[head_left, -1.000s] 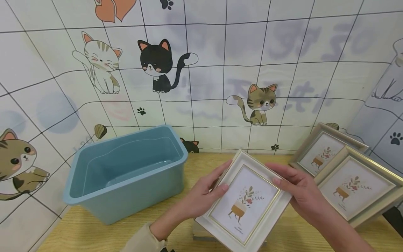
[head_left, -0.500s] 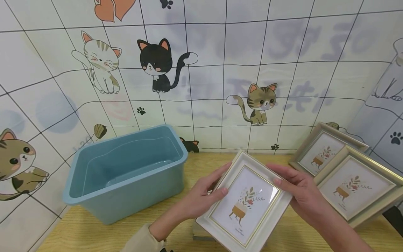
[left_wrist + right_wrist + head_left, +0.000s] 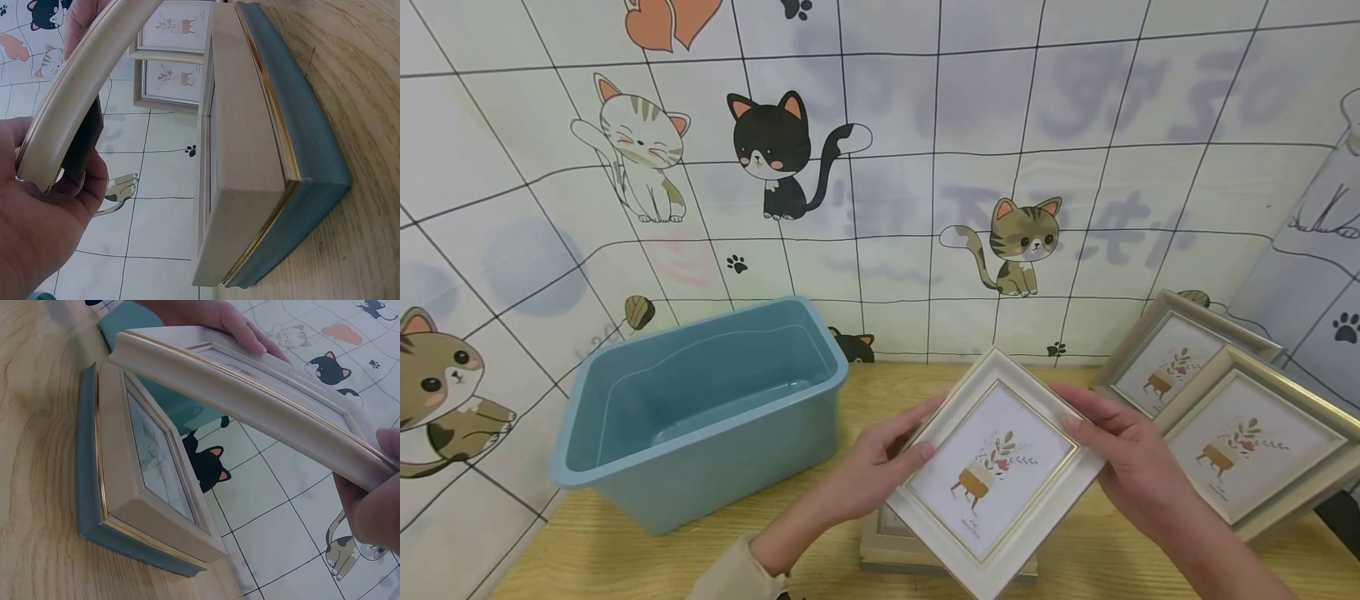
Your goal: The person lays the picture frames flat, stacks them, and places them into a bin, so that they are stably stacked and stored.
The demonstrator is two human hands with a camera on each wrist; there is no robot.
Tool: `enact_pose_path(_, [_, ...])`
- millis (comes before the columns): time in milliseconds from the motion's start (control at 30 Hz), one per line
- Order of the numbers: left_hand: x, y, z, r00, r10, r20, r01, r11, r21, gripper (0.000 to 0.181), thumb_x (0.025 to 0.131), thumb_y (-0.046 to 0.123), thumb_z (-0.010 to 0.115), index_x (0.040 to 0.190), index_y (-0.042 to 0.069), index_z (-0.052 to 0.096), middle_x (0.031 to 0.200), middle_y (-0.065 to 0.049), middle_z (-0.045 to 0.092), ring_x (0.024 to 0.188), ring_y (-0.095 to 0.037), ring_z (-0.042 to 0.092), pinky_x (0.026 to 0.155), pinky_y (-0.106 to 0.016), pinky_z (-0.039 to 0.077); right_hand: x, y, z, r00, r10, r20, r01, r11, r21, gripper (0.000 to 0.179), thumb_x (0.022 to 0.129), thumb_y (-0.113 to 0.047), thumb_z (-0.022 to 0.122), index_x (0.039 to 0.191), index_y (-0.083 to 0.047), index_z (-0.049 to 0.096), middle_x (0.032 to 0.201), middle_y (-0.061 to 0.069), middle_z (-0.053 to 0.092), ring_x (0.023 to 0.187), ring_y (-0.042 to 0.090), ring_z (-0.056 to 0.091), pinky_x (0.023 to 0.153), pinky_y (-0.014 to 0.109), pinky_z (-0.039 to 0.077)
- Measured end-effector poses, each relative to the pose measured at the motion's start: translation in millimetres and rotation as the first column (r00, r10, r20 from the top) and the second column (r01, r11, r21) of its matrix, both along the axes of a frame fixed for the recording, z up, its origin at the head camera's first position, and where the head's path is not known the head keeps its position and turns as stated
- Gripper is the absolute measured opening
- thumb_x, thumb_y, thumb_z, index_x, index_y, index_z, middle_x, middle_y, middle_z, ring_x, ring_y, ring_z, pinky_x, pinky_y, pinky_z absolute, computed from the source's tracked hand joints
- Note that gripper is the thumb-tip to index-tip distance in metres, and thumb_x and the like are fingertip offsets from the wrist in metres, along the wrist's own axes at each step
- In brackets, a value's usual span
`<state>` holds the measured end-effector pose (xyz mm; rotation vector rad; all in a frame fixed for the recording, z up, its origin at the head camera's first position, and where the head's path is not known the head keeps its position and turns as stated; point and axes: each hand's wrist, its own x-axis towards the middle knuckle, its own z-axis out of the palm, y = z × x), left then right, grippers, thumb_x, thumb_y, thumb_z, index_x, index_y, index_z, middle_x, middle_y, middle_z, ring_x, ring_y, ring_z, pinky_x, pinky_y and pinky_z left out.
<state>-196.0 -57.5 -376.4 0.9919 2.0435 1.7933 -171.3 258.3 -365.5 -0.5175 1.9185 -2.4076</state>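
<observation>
A white picture frame [image 3: 1041, 525] with a thin gold inner line is held tilted in the air by both hands. My left hand [image 3: 868, 471] grips its left edge, thumb on the front and fingers behind. On the opposite edge my right hand [image 3: 1131, 450] pinches it the same way, thumb on the face. Beneath it, two stacked frames lie on the table: a beige frame [image 3: 247, 125] on top of a blue-grey frame [image 3: 306, 162] with a gold line. In the left wrist view a dark piece [image 3: 84, 137] shows behind the held frame.
A blue plastic bin [image 3: 722, 467] stands on the wooden table [image 3: 880, 392] at the left. Two more frames lean at the right, a champagne frame [image 3: 1292, 508] in front of a greyish-beige frame [image 3: 1138, 333]. A cat-print wall covering [image 3: 895, 208] rises behind the table.
The white frame, with both hands on it, has shifted slightly right and turned a little. More of the stacked frames shows below it. The bin and leaning frames stay put.
</observation>
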Motion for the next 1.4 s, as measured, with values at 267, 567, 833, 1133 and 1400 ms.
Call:
enact_pose_path(267, [-1.9, -6.1, -4.0, 0.999, 0.051, -0.010, -0.051, 0.999, 0.015, 0.054, 0.105, 0.009, 0.057, 0.157, 0.019, 0.045, 0.131, -0.017, 0.065, 0.097, -0.016, 0.070, 0.078, -0.034, 0.060, -0.1, 1, -2.6, 0.996, -0.076, 0.054, 0.079, 0.995, -0.059, 0.043, 0.104, 0.007, 0.050, 0.133, -0.018, 0.071, 0.125, -0.002, 0.067, 0.103, 0.015, 0.069, 0.082, 0.028, 0.058])
enact_pose_path(567, [-10.1, -11.2, -10.1, 0.988, 0.156, 0.006, -0.156, 0.987, 0.032, 0.044, 0.103, 0.009, 0.062, 0.147, 0.007, 0.057, 0.128, -0.018, 0.065, 0.099, -0.018, 0.066, 0.079, -0.030, 0.058, 2.4, -3, -9.4, 0.988, -0.140, 0.062, 0.145, 0.986, -0.078, 0.042, 0.103, 0.008, 0.053, 0.132, -0.017, 0.071, 0.126, -0.007, 0.068, 0.105, 0.011, 0.067, 0.082, 0.026, 0.057])
enact_pose_path(833, [-20.5, -15.3, -20.4, 0.965, 0.252, 0.076, -0.256, 0.965, 0.049, 0.036, 0.101, 0.010, 0.063, 0.137, 0.001, 0.064, 0.128, -0.018, 0.066, 0.093, -0.015, 0.069, 0.075, -0.029, 0.058, 12.9, -13, -25.6, 0.944, -0.293, 0.151, 0.259, 0.943, 0.211, 0.037, 0.099, -0.002, 0.067, 0.132, -0.019, 0.066, 0.114, -0.007, 0.071, 0.097, 0.014, 0.069, 0.075, 0.030, 0.060])
enact_pose_path(1133, [-28.2, -14.4, -28.0, 0.917, 0.400, 0.003, -0.400, 0.916, -0.021, 0.026, 0.098, 0.013, 0.069, 0.123, 0.006, 0.075, 0.121, -0.013, 0.070, 0.087, -0.016, 0.070, 0.074, -0.029, 0.057, 23.0, -26, -38.5, 0.902, -0.420, 0.101, 0.317, 0.803, 0.504, 0.054, 0.094, -0.010, 0.075, 0.144, -0.002, 0.056, 0.126, 0.017, 0.068, 0.097, 0.006, 0.066, 0.076, 0.026, 0.056])
enact_pose_path(1400, [-35.1, -9.7, -34.4, 0.836, 0.537, -0.115, -0.548, 0.830, -0.107, 0.020, 0.096, 0.012, 0.071, 0.115, 0.010, 0.078, 0.120, -0.007, 0.070, 0.124, -0.030, 0.058, 0.106, -0.054, 0.042, 31.0, -35, -44.3, 0.910, -0.412, 0.050, 0.307, 0.750, 0.585, 0.052, 0.092, -0.008, 0.076, 0.141, -0.001, 0.059, 0.121, 0.018, 0.071, 0.095, 0.009, 0.066, 0.070, 0.026, 0.054])
